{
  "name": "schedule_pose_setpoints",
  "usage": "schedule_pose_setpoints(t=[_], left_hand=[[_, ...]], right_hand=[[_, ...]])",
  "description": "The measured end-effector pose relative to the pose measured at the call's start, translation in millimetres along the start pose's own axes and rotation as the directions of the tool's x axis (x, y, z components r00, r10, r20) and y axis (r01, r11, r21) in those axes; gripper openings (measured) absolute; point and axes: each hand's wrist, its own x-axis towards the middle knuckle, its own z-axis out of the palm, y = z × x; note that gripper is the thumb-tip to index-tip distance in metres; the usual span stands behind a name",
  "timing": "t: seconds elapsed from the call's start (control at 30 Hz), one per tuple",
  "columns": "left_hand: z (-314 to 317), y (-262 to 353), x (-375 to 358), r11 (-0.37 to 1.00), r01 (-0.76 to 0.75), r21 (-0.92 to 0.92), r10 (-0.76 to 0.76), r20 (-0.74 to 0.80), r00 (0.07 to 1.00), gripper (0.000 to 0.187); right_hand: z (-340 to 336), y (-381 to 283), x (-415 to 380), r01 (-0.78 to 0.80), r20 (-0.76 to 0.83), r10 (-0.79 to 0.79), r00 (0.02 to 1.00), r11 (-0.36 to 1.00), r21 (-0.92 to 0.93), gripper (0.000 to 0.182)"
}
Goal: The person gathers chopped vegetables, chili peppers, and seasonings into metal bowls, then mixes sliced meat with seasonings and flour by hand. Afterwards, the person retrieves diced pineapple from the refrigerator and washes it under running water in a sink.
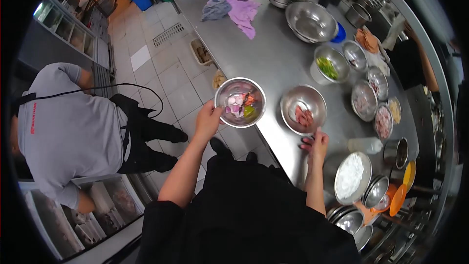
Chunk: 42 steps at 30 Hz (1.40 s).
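Pinched at its rim by my left hand (209, 118) is a metal bowl (223, 90), held beyond the table's edge above the floor. Inside it are chopped pieces of pale pink, purple, orange-red and green food. My right hand (316, 145) is at the near rim of a second metal bowl (289, 97) on the steel table (244, 58). Its thumb lies at the rim and the other fingers curl just below. Strips of reddish raw meat (304, 116) lie in this bowl.
A bowl of white powder (350, 177), a clear bottle (365, 145) and a bowl of chopped greens (317, 71) stand to the right. Farther back are stacked bowls (310, 19) and a purple cloth (242, 12). A co-worker (73, 122) leans over open drawers at left.
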Motion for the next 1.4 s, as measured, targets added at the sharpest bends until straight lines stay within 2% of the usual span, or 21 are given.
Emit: schedule_pose_setpoints(t=[0.03,0.07,0.13,0.2,0.33,0.4,0.43,0.47,0.53,0.67,0.8,0.83,0.9,0.93,1.0,1.03,1.1,1.2,1.27,1.37,1.4], left_hand=[[-4.0,1.3,19.3,1.000,-0.008,0.001,0.008,0.026,1.000,0.017],[-8.8,2.9,40.1,1.000,-0.019,0.002,0.019,0.049,0.999,0.017],[-19.3,7.8,77.2,1.000,0.001,-0.020,0.000,0.032,0.999,0.017],[-42.8,21.3,114.4,0.991,-0.031,-0.132,0.045,0.097,0.994,0.017],[-115.2,83.2,174.3,0.999,-0.028,-0.037,0.032,0.106,0.994,0.016],[-150.6,95.1,210.6,0.991,-0.132,0.014,0.128,0.164,0.978,0.020],[-165.0,91.5,231.9,0.963,-0.264,0.056,0.252,0.156,0.955,0.020],[-181.8,100.7,246.4,0.965,-0.255,0.056,0.246,0.128,0.961,0.020],[-213.7,115.9,268.3,0.988,-0.111,0.108,0.070,0.328,0.942,0.018],[-269.8,107.7,311.3,0.979,-0.119,0.165,0.060,0.324,0.944,0.020],[-340.1,96.9,353.7,0.965,-0.044,0.260,-0.005,0.183,0.983,0.020],[-356.2,88.8,367.0,0.965,-0.025,0.261,-0.014,0.145,0.989,0.020],[-388.6,64.6,395.8,0.938,-0.088,0.335,0.072,0.060,0.996,0.023],[-406.3,56.5,409.2,0.937,-0.069,0.341,0.067,0.017,0.998,0.023],[-442.6,48.8,436.2,0.973,0.103,0.209,-0.098,-0.030,0.995,0.029],[-461.1,52.9,446.1,0.970,0.130,0.204,-0.119,-0.068,0.991,0.029],[-496.2,53.4,465.0,0.953,0.210,0.220,-0.177,-0.161,0.971,0.037],[-540.5,55.5,485.3,0.945,0.282,0.162,-0.234,-0.263,0.936,0.040],[-570.0,60.5,481.3,0.934,0.334,0.126,-0.277,-0.337,0.900,0.042],[-615.2,55.5,482.5,0.944,0.327,0.041,-0.262,-0.506,0.822,0.044],[-634.0,51.4,478.4,0.944,0.329,0.021,-0.265,-0.548,0.794,0.044]], right_hand=[[3.2,3.2,15.7,-0.042,0.037,0.043,0.998,0.998,-0.037,0.036],[24.7,-8.6,13.3,0.006,0.006,-0.006,1.000,0.997,-0.074,0.026],[38.2,11.9,38.8,0.221,0.022,-0.220,0.975,0.972,-0.084,0.027],[71.5,3.8,38.5,0.183,0.006,-0.184,0.983,0.973,-0.137,0.026],[173.8,-28.4,25.6,0.181,0.040,-0.177,0.983,0.939,-0.294,0.017],[242.5,-39.8,19.8,0.195,0.135,-0.162,0.977,0.938,-0.288,0.015],[276.1,-38.4,23.4,0.207,0.162,-0.165,0.973,0.935,-0.289,0.015],[309.5,-34.3,28.6,0.282,0.209,-0.222,0.952,0.902,-0.326,0.013],[368.4,-33.8,30.0,0.364,0.292,-0.266,0.919,0.857,-0.365,0.012],[499.6,-46.9,15.0,0.408,0.518,-0.208,0.830,0.859,-0.309,0.012],[609.8,-34.0,25.5,0.403,0.685,-0.129,0.717,0.879,-0.256,0.006],[637.5,-26.7,36.7,0.451,0.719,-0.106,0.687,0.838,-0.307,0.005],[699.7,-18.6,44.1,0.506,0.779,-0.092,0.620,0.806,-0.308,0.022],[731.6,-12.4,49.9,0.514,0.806,-0.083,0.586,0.807,-0.290,0.022],[794.5,-0.3,63.4,0.608,0.869,-0.122,0.479,0.760,-0.228,0.024],[821.8,-3.8,60.2,0.606,0.888,-0.099,0.449,0.764,-0.221,0.024],[881.6,-9.8,55.2,0.613,0.907,-0.056,0.417,0.755,-0.235,0.027],[966.5,-16.7,44.4,0.688,0.961,-0.030,0.276,0.705,-0.175,0.028],[1013.6,0.8,44.5,0.602,0.973,0.079,0.219,0.774,-0.198,0.030],[1090.9,17.2,29.1,0.599,0.989,0.131,0.076,0.787,-0.150,0.028],[1114.3,21.8,14.1,0.533,0.988,0.146,0.040,0.833,-0.145,0.024]])
